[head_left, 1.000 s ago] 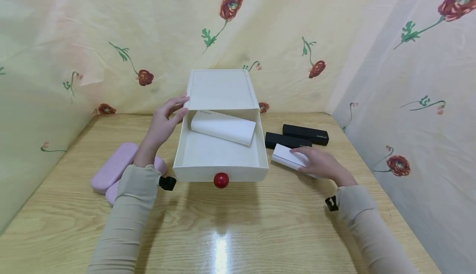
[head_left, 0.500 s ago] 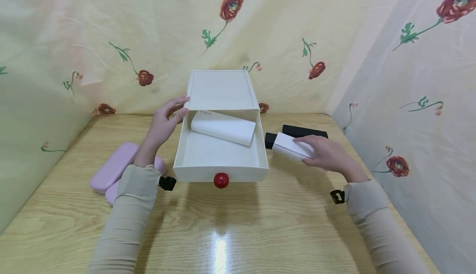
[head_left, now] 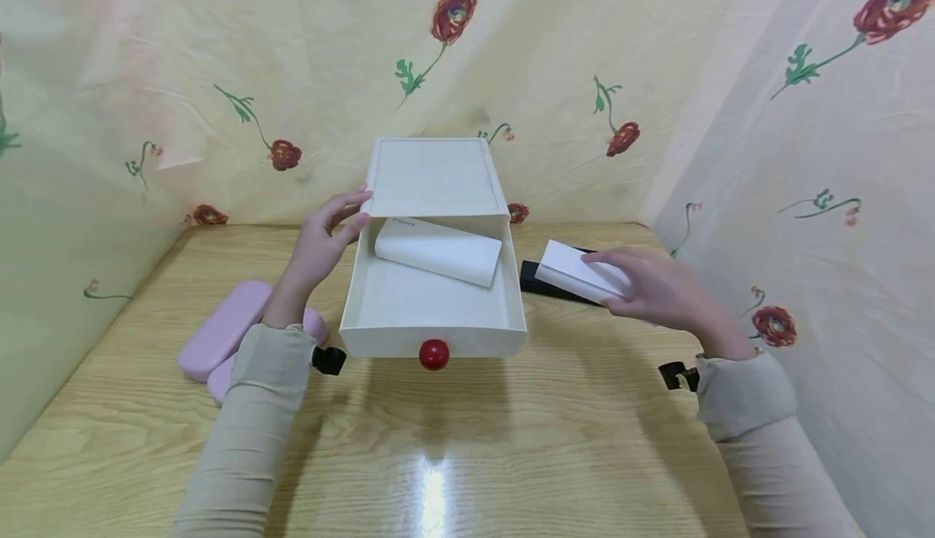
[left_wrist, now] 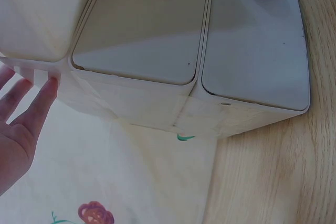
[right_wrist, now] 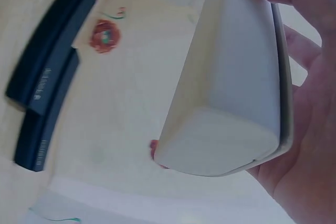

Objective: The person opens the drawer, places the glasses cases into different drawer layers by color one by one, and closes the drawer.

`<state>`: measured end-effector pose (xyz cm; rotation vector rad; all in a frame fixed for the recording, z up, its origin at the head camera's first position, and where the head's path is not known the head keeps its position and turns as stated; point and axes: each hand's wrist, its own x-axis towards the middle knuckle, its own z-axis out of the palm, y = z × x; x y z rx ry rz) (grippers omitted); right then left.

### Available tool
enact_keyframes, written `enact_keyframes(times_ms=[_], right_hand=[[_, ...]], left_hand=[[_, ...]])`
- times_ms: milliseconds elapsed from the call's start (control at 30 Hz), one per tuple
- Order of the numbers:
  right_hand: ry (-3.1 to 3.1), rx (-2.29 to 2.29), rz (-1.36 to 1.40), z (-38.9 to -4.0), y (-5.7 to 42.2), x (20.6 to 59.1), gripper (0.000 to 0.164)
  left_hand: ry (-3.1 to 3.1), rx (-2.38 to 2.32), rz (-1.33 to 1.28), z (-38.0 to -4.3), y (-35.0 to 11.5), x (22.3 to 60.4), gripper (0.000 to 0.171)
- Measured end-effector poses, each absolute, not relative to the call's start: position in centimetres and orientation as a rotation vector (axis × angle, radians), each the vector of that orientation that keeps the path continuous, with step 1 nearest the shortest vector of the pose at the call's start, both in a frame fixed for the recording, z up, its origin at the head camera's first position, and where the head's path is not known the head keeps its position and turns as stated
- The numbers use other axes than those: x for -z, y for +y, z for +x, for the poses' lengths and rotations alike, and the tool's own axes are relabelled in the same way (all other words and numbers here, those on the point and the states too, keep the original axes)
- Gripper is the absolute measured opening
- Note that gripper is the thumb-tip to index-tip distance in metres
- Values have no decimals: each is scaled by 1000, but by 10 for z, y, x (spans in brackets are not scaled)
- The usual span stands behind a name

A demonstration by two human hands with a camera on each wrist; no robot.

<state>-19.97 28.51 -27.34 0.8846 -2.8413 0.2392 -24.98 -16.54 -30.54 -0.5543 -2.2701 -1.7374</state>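
Note:
My right hand (head_left: 661, 290) holds a white eyeglass case (head_left: 573, 266) above the table, to the right of a white drawer cabinet (head_left: 438, 177). In the right wrist view, the thumb lies on one face of the case (right_wrist: 241, 66), the fingers behind it. The top drawer (head_left: 431, 303), with a red knob (head_left: 434, 355), is pulled out. Inside it another white case (head_left: 438, 252) lies aslant toward the back. My left hand (head_left: 325, 234) touches the cabinet's upper left side with its fingertips, and the left wrist view shows the fingers (left_wrist: 39, 103) at that side edge.
Two black eyeglass cases (right_wrist: 55, 35) lie right of the cabinet, partly hidden in the head view by the held case. Lilac cases (head_left: 222, 331) lie at the left, one over another, beside my left forearm. Below the open drawer, the cabinet has two closed drawers (left_wrist: 142, 35). Flowered cloth (head_left: 329, 75) hangs behind.
My right hand has lifted the white case up off the table, moving back and slightly right, so it now covers more of the black cases. The left hand and drawer have not moved.

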Motion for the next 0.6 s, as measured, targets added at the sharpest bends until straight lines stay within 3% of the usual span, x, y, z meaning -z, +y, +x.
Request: enact_keyframes(times_ms=[600], right_hand=[[-2609, -164, 1027, -182, 269, 233, 60]], left_hand=[[-2282, 1734, -560, -250, -165, 305, 39]])
